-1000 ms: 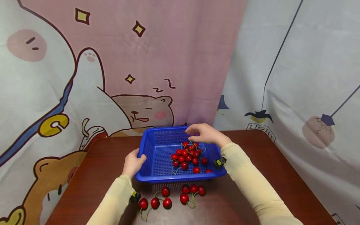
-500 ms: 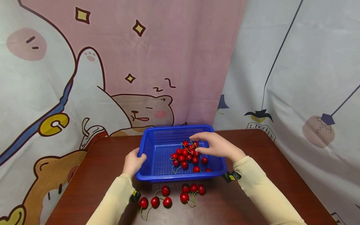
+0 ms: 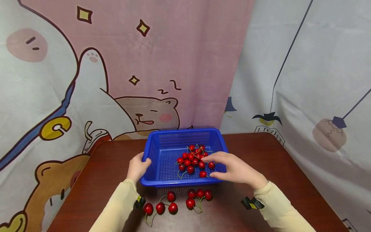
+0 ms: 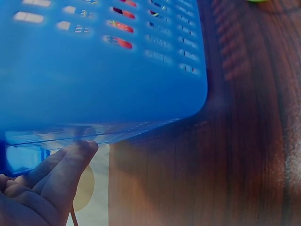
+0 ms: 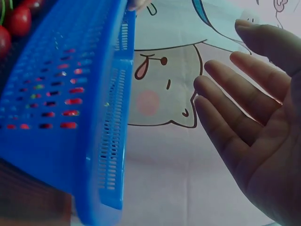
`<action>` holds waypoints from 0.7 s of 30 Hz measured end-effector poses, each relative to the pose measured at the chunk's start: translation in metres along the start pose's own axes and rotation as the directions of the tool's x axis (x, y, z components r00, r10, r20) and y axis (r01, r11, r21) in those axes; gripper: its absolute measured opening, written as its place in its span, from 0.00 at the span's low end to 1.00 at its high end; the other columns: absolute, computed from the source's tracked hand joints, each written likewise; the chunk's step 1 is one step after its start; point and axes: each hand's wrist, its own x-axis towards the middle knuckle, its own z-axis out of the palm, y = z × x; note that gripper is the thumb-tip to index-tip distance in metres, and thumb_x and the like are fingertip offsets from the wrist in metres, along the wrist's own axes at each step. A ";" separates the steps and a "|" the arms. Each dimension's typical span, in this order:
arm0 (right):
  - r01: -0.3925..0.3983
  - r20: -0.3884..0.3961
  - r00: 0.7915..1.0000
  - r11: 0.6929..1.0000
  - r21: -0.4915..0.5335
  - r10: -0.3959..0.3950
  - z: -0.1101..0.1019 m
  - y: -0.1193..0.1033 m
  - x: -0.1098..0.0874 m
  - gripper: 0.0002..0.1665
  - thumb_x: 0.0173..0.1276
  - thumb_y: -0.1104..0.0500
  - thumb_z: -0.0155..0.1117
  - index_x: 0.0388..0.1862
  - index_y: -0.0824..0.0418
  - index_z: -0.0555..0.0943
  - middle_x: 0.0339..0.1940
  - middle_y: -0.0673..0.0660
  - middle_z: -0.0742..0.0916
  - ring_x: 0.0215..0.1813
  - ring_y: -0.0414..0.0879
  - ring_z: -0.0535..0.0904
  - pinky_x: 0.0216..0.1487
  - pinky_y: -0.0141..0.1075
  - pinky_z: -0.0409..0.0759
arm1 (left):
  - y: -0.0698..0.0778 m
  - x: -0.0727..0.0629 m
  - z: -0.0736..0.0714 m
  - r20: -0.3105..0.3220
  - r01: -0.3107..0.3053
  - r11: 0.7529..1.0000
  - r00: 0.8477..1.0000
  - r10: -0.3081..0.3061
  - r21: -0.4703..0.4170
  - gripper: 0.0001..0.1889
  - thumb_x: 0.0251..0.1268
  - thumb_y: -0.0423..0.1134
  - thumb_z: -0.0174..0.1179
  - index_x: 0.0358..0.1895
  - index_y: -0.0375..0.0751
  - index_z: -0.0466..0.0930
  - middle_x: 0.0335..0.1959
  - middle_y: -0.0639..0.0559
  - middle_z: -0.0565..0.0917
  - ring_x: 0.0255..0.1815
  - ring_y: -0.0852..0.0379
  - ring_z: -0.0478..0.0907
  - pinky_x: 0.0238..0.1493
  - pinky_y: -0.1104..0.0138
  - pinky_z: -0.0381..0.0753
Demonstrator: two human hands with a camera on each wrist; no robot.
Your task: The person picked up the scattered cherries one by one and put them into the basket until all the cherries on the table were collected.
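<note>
A blue plastic basket [image 3: 179,183] with slotted walls is at the middle of the table, a heap of red cherries [image 3: 195,162] with green stems in its right half. My left hand [image 3: 137,168] grips the basket's left rim, thumb on top; in the left wrist view its fingers [image 4: 63,172] reach against the basket wall [image 4: 94,89]. Over the basket's right front corner, my right hand [image 3: 235,168] hovers with fingers extended and nothing in it. In the right wrist view its spread fingers [image 5: 235,101] stand apart from the basket [image 5: 89,141].
In front of the basket lie two loose groups of cherries, the left cherries [image 3: 160,208] and the right cherries [image 3: 190,203]. The brown wooden table [image 3: 261,154] extends on both sides. A cartoon-printed curtain [image 3: 188,64] hangs right behind it.
My right hand has moved from above the far right of the basket toward the right and nearer to me, uncovering the basket's back right corner. The left hand keeps its grip.
</note>
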 end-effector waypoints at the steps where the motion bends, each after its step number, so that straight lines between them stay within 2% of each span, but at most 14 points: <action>1: 0.015 -0.001 1.000 1.000 0.005 -0.015 0.002 -0.001 -0.002 0.29 0.61 0.55 0.74 0.63 0.53 0.80 0.57 0.48 0.84 0.58 0.43 0.78 0.56 0.43 0.79 | 0.000 0.000 0.000 -0.002 0.000 1.000 1.000 0.000 0.000 0.23 0.66 0.35 0.55 0.61 0.24 0.74 0.49 0.31 0.83 0.46 0.39 0.82 0.49 0.46 0.81; 5: 0.079 -0.001 0.997 0.997 0.018 -0.079 0.013 -0.001 -0.012 0.28 0.61 0.57 0.74 0.62 0.51 0.80 0.56 0.47 0.84 0.56 0.42 0.78 0.54 0.41 0.80 | 0.000 0.000 0.000 -0.006 -0.003 1.000 1.000 0.003 -0.001 0.23 0.65 0.35 0.55 0.60 0.24 0.74 0.49 0.31 0.83 0.45 0.40 0.82 0.49 0.47 0.81; 11: 0.182 0.022 0.983 0.983 -0.009 -0.182 0.038 0.000 -0.022 0.26 0.61 0.57 0.74 0.59 0.54 0.81 0.54 0.46 0.85 0.55 0.42 0.79 0.55 0.39 0.79 | 0.000 0.000 0.000 -0.004 -0.003 1.000 1.000 0.003 -0.004 0.23 0.65 0.35 0.55 0.61 0.24 0.74 0.49 0.31 0.83 0.45 0.39 0.82 0.49 0.47 0.81; 21: 0.203 0.129 0.972 0.978 -0.053 -0.195 0.076 0.008 -0.036 0.24 0.58 0.57 0.76 0.55 0.55 0.83 0.48 0.44 0.86 0.51 0.37 0.79 0.53 0.31 0.77 | 0.000 0.000 0.000 -0.002 -0.001 1.000 1.000 0.001 -0.005 0.23 0.66 0.35 0.55 0.60 0.24 0.74 0.49 0.31 0.83 0.45 0.40 0.82 0.49 0.47 0.81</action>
